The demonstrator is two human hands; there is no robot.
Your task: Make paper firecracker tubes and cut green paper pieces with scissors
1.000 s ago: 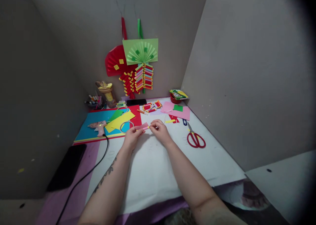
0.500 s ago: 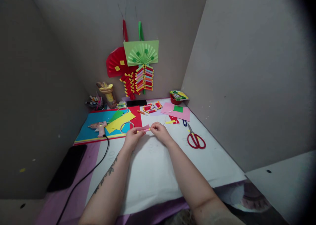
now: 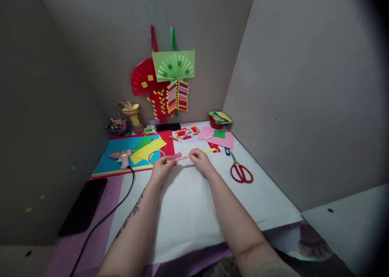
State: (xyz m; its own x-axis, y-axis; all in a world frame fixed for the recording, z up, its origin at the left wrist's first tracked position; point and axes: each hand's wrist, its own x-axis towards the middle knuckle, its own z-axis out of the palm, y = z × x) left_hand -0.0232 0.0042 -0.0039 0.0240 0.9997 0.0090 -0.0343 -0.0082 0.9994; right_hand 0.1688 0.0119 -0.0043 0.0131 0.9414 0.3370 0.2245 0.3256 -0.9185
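Between my two hands is a thin pink paper roll (image 3: 182,158) with yellow bands, held level over the white sheet. My left hand (image 3: 162,169) pinches its left end, and a loose flap of darker pink paper stands up beside those fingers. At the right end, my right hand (image 3: 199,160) has thumb and fingers closed round the tip, which they hide. Several small red and yellow paper rolls (image 3: 181,133) lie beyond my hands. Red-handled scissors (image 3: 241,173) rest to the right of my right hand.
At left, a pink glue gun (image 3: 124,158) with a black cord lies on blue paper (image 3: 106,157), near a yellow paper piece (image 3: 148,149). A black phone-like slab (image 3: 83,206) is at the left edge. Paper fan decorations (image 3: 174,66) hang on the grey back wall.
My right hand has moved slightly right and up, away from the left. More of the pink roll shows between them. The left hand has shifted a little left.
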